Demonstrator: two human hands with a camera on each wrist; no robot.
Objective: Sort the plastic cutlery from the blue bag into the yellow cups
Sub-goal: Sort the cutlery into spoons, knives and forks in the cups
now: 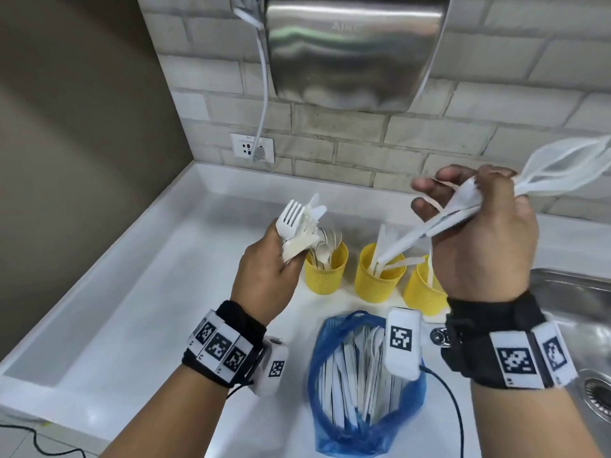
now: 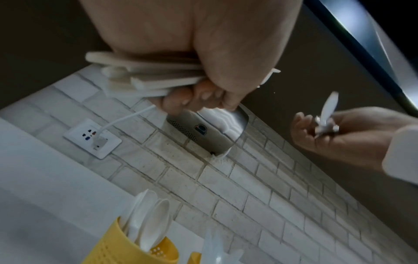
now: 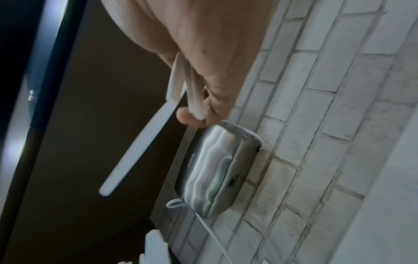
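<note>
My left hand (image 1: 274, 262) grips a bundle of white plastic forks (image 1: 292, 223), tines up, just left of the left yellow cup (image 1: 325, 272), which holds spoons. In the left wrist view the fork handles (image 2: 144, 78) lie clamped under my curled fingers. My right hand (image 1: 476, 233) is raised above the middle yellow cup (image 1: 377, 280) and the right yellow cup (image 1: 423, 292), gripping a bundle of white cutlery (image 1: 439, 223); one knife (image 3: 138, 144) points down and left. The blue bag (image 1: 363, 385) lies open near me with more white cutlery inside.
A steel hand dryer (image 1: 350, 51) hangs on the brick wall, its white cord running to a wall socket (image 1: 253, 148). A steel sink (image 1: 582, 312) is at the right. The white counter (image 1: 148, 309) has a raised edge on the left.
</note>
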